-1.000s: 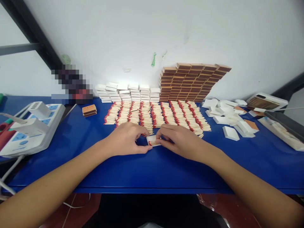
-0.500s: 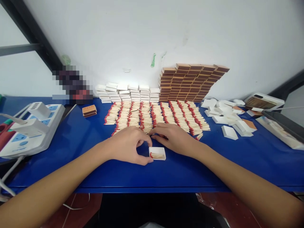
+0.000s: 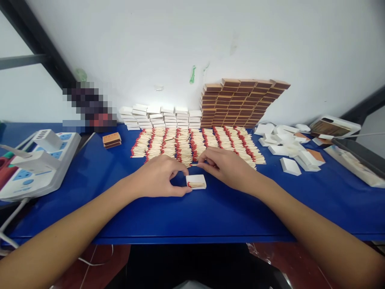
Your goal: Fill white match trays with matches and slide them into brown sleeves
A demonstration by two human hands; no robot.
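Note:
My left hand [image 3: 162, 176] grips a small white matchbox tray [image 3: 201, 178] by its left end, with the thumb at the near corner and the index finger at the far one. Several red-headed matches [image 3: 196, 184] lie along the tray's near side, heads to the left. My right hand [image 3: 225, 165] is closed in a pinch on a match [image 3: 194, 165], whose head points left, just beyond the tray. Behind both hands spread the rows of loose matches [image 3: 210, 138], partly hidden by my fingers.
White trays [image 3: 170, 114] stand stacked against the wall beside a tall stack of brown matchboxes [image 3: 237, 102]. More white trays [image 3: 281, 149] lie loosely at the right. One matchbox [image 3: 112, 140] and a power strip [image 3: 57, 172] are on the left of the blue table [image 3: 168, 220].
My left hand and the tray have shifted slightly away from me, toward the match rows. My right hand has moved a little rightward and away from me, drawing a match off the pile.

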